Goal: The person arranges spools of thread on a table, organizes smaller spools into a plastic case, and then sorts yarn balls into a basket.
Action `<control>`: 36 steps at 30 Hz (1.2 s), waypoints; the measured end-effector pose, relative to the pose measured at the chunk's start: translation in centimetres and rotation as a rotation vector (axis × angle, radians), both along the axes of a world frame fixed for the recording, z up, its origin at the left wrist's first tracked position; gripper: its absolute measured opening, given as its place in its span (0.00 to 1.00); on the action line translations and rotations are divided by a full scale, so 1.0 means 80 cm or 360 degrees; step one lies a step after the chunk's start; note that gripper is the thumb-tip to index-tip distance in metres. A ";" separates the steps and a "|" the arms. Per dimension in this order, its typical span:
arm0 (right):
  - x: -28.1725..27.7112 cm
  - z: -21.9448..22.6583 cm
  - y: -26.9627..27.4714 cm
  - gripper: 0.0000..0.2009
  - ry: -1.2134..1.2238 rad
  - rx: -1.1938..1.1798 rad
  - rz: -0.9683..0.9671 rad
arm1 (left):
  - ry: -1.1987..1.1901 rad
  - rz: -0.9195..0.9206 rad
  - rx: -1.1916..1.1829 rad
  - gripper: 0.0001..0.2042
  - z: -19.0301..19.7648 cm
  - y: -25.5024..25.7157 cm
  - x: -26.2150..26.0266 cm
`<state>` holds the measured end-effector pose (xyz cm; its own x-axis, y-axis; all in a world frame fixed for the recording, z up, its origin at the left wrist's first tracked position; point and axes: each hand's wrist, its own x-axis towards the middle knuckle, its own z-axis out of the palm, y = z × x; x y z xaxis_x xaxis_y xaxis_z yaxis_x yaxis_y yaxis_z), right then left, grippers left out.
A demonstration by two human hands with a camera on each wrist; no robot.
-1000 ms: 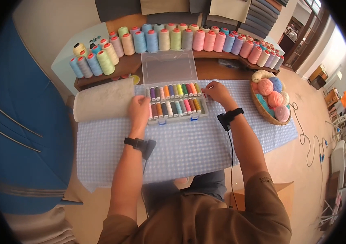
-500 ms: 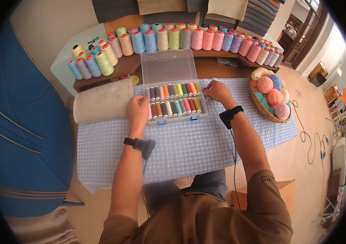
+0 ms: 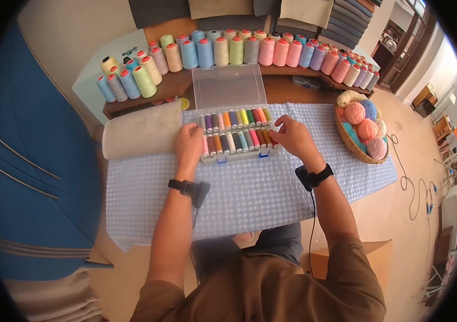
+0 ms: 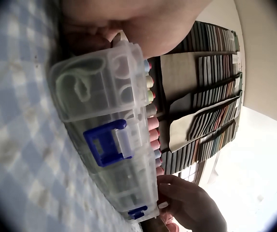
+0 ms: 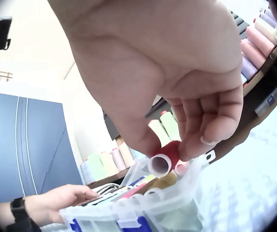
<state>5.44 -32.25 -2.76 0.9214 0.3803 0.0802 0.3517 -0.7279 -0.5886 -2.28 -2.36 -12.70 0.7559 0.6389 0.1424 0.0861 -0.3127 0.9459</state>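
Observation:
A clear plastic box with two rows of colourful thread spools lies on the checked cloth, its lid tipped back. My right hand, over the box's right end, pinches a red thread spool between thumb and fingers. The right wrist view shows its white hollow end towards the camera, close over the front row. At the other end of the box, my left hand grips the side wall, its fingertips partly hidden behind the box in the left wrist view. Blue latches mark the front.
A basket of yarn balls stands on the right of the cloth. Left of the box lies a folded pale fabric piece. Large thread cones line the curved shelf behind. Cables hang from both wrist straps.
My right hand has come from beside the box's right end to over its front row, bringing the red spool. My left hand has stayed at the left end.

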 end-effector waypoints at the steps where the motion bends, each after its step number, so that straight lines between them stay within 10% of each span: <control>1: -0.002 -0.003 -0.002 0.18 -0.0057 0.0053 -0.0025 | 0.0048 -0.0023 0.0024 0.20 0.009 -0.001 -0.004; 15: -0.091 -0.035 -0.064 0.17 -0.0197 0.0470 0.0107 | 0.0247 -0.0359 0.0354 0.37 0.075 0.029 0.030; 18: -0.115 -0.026 -0.076 0.17 -0.0055 0.0482 0.0135 | 0.0551 -0.0383 -0.0044 0.31 0.101 0.042 0.068; 26: -0.122 -0.040 -0.135 0.15 -0.0047 0.0627 -0.0053 | -0.0107 -0.0309 -0.1043 0.33 0.117 0.052 0.087; 30: -0.128 -0.061 -0.159 0.13 -0.0023 0.0732 -0.0206 | -0.0239 -0.0614 -0.0707 0.25 0.137 0.038 0.027; 36: -0.130 -0.090 -0.157 0.11 0.0042 0.0785 -0.0285 | -0.0124 -0.1110 0.1490 0.31 0.131 -0.089 -0.076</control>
<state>-4.94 -44.80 -9.93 0.9726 0.1396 0.1860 0.2277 -0.4093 -0.8836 -8.40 -9.48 -2.22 0.8699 -0.2901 0.3989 -0.4274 -0.8470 0.3161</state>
